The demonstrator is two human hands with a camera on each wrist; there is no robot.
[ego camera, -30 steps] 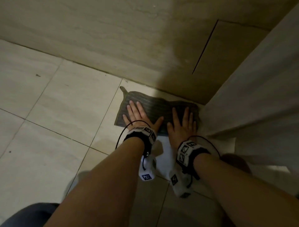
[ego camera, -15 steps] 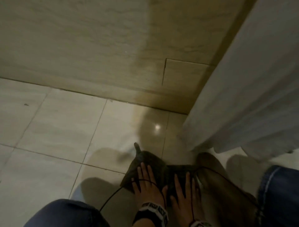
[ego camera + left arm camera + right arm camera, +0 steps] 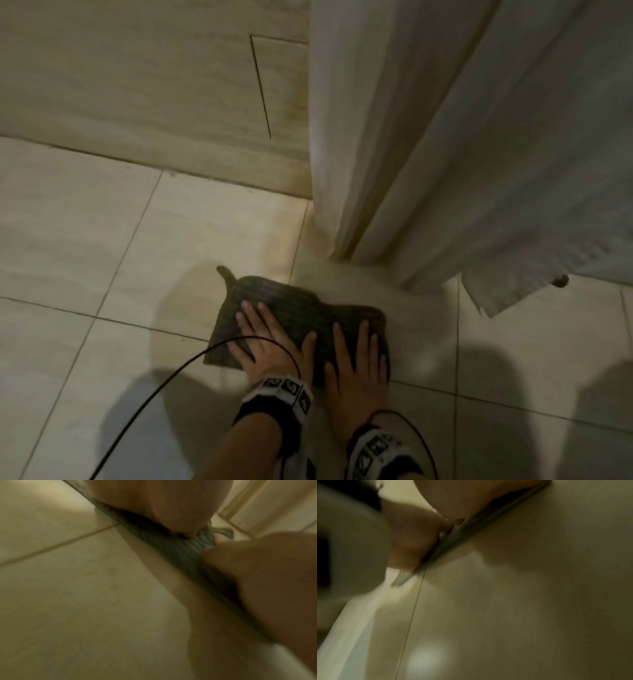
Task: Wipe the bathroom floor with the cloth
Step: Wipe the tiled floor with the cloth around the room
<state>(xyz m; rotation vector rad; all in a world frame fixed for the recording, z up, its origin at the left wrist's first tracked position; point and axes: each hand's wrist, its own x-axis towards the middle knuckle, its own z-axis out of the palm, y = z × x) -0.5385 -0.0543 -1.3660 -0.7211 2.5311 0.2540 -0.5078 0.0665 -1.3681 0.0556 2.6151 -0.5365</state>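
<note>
Both hands lie flat on the dark cloth (image 3: 298, 318), side by side. The left hand (image 3: 270, 346) and right hand (image 3: 358, 363) have straight, slightly spread fingers pressing it, gripping nothing. The cloth lies on the tiled floor (image 3: 102, 240) near the curtain's (image 3: 445, 154) bottom edge.
</note>
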